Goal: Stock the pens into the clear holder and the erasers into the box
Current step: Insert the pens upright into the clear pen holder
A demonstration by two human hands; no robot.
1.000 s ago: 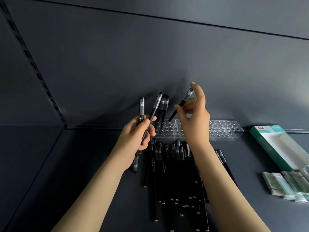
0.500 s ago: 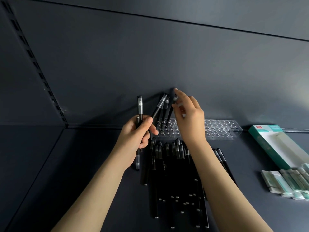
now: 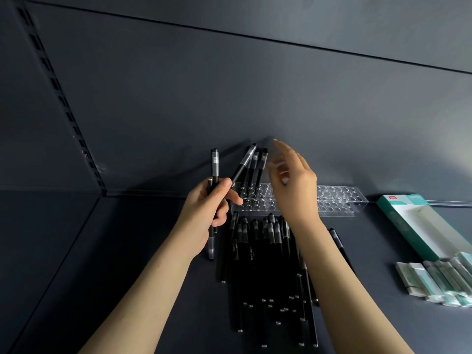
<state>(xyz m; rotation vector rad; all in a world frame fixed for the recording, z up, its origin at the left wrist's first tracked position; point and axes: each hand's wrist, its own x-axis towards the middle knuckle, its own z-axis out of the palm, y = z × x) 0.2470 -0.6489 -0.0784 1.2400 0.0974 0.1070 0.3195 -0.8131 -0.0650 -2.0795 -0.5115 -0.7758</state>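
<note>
My left hand (image 3: 208, 209) grips a small bunch of black pens (image 3: 215, 166), one upright and one slanting right, just left of the clear holder (image 3: 337, 200). That holder, a block of round holes, lies along the back wall. A few black pens (image 3: 262, 163) stand in its left end. My right hand (image 3: 293, 185) hovers over the holder beside them, blurred, fingers relaxed and holding nothing. Several loose black pens (image 3: 268, 254) lie piled on the shelf between my arms. The green and white eraser box (image 3: 419, 226) lies at the right, with several wrapped erasers (image 3: 439, 279) in front of it.
Everything rests on a dark shelf (image 3: 102, 277) with a dark back panel. A slotted upright (image 3: 63, 106) runs down the left corner. One stray pen (image 3: 337, 241) lies just right of my right forearm.
My right hand carried a pen to the holder's left end, stood it among the others and let go. My left hand kept its pens and shifted only a little.
</note>
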